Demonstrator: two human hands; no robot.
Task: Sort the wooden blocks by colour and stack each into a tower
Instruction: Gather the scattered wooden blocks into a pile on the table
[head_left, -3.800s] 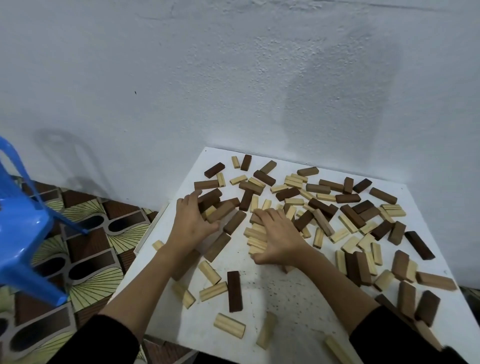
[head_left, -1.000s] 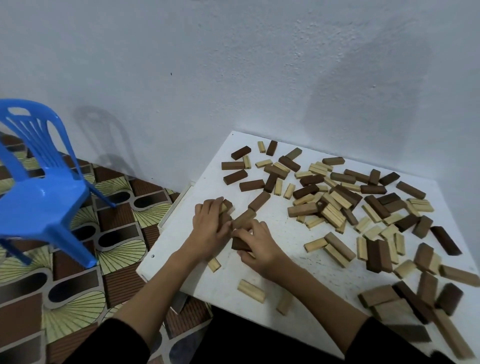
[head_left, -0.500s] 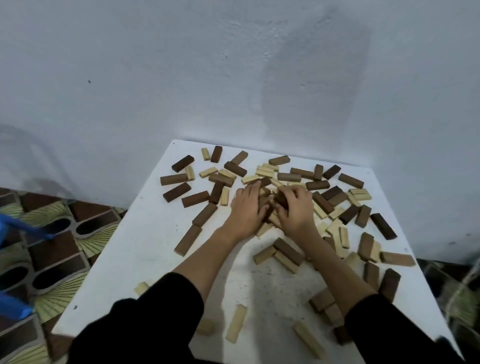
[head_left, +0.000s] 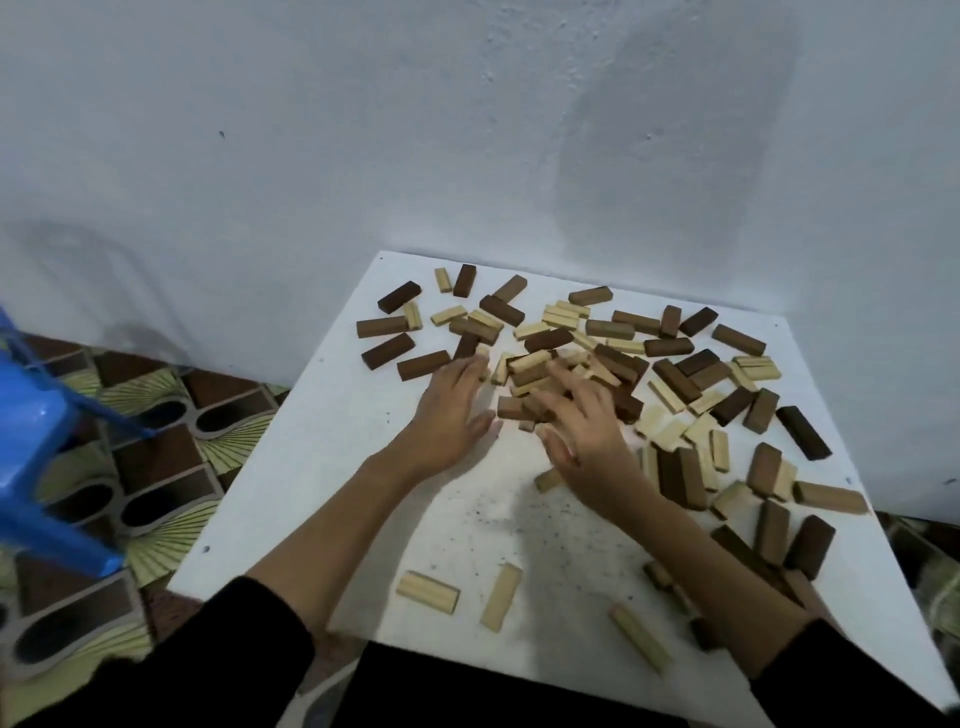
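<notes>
We are spreading both palms flat, holding nothing: left hand beside, right hand over the mixed block heap mid-table, blocks lying flat, pointing every way.

left hand: flat on the white table, fingers spread, tips touching the left edge of the block pile
right hand: fingers spread over the pile, just right of the left hand
blocks: dark and pale mixed, loose, none stacked
pale blocks: near the wrists
blue chair: far left
</notes>
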